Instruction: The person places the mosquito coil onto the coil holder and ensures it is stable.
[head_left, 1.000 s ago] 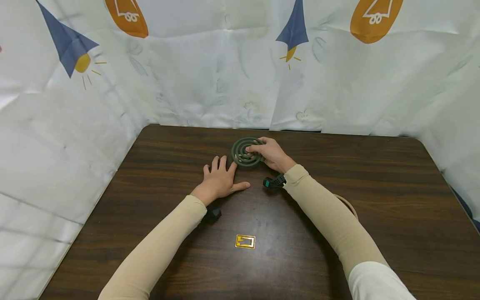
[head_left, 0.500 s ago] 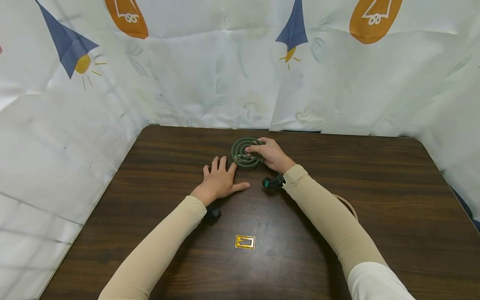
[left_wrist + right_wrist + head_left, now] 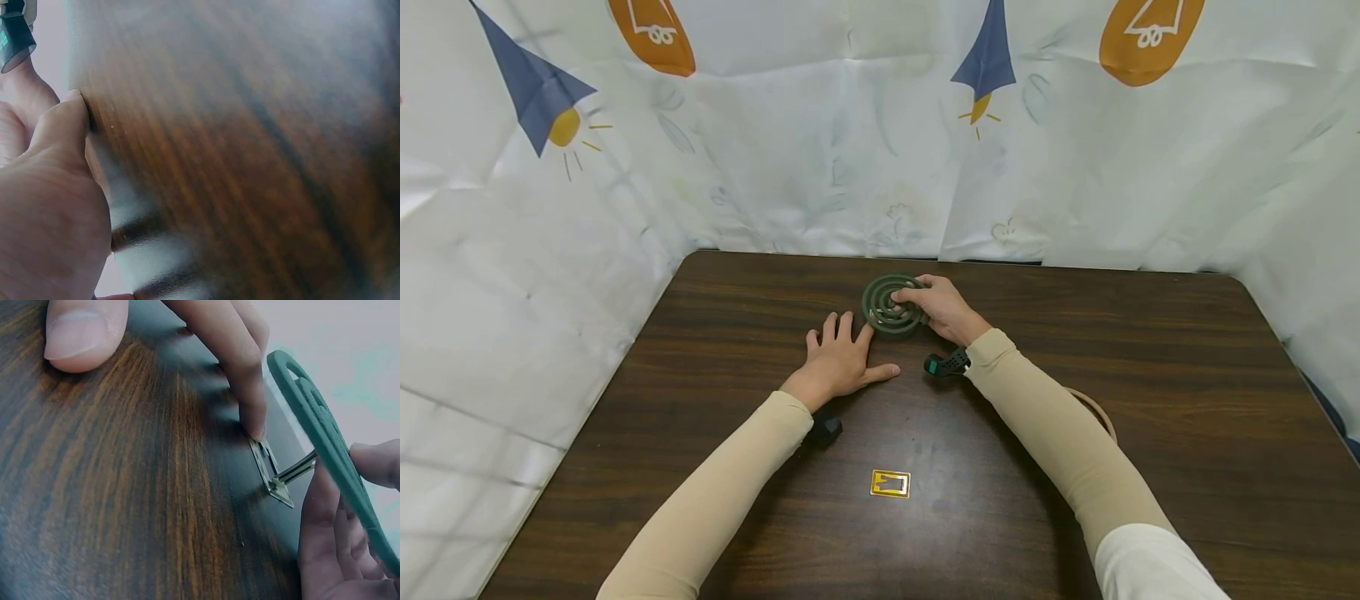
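Observation:
In the head view, my right hand (image 3: 951, 310) pinches a green mosquito coil (image 3: 891, 330) near the table's far edge, thumb on the upper face and fingers behind. The right wrist view shows the coil (image 3: 337, 456) tilted, seated on the upright prong of a small metal coil stand (image 3: 280, 487). The stand's flat base lies on the tabletop. My left hand (image 3: 833, 362) lies spread just left of the coil, fingers straight. Its index fingertip (image 3: 255, 428) rests on the edge of the stand's base.
A second flat, gold-coloured metal stand (image 3: 891, 483) lies nearer me on the dark wooden table (image 3: 1150, 375). Dark wrist cameras hang under both wrists, and a beige cable (image 3: 1097, 410) runs beside the right forearm. A printed white curtain (image 3: 820, 167) encloses the table's back and sides.

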Tool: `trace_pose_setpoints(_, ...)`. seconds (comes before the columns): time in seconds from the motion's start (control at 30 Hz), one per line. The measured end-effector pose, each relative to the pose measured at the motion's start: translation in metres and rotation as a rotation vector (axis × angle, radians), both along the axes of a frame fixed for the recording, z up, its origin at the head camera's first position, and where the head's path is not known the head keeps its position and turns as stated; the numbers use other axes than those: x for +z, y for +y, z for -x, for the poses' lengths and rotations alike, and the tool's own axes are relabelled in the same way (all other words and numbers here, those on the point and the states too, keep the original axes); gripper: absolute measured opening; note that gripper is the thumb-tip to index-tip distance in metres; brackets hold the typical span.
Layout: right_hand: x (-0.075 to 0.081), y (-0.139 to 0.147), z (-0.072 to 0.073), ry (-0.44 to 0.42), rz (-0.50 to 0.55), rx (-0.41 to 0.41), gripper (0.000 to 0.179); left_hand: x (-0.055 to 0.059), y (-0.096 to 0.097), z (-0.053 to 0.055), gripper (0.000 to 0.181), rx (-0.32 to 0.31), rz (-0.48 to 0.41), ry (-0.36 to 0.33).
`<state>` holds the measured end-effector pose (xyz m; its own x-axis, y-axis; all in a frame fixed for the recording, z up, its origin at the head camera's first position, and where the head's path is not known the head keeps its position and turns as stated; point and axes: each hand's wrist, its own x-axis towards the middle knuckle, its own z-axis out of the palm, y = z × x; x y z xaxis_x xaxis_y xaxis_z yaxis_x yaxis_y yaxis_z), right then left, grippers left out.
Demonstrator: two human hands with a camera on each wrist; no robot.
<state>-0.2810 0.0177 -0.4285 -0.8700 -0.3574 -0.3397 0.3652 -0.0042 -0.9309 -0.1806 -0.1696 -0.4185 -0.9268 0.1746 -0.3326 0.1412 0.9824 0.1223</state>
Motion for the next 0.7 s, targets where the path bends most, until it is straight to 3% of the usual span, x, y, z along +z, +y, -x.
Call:
trace_pose_setpoints(0.33,-0.0002,0.0009,-0.0001,0.002,-0.006,0.003,0.08,-0.0001,0.0002,0.0012,0.096,-0.005,0.006,-0.004)
trace_pose_setpoints(0.7,-0.0034,0.0016,0.0027,0.009,0.007,0.01,0.066,-0.0001,-0.0001,0.0014,0.095,-0.005,0.002,0.001)
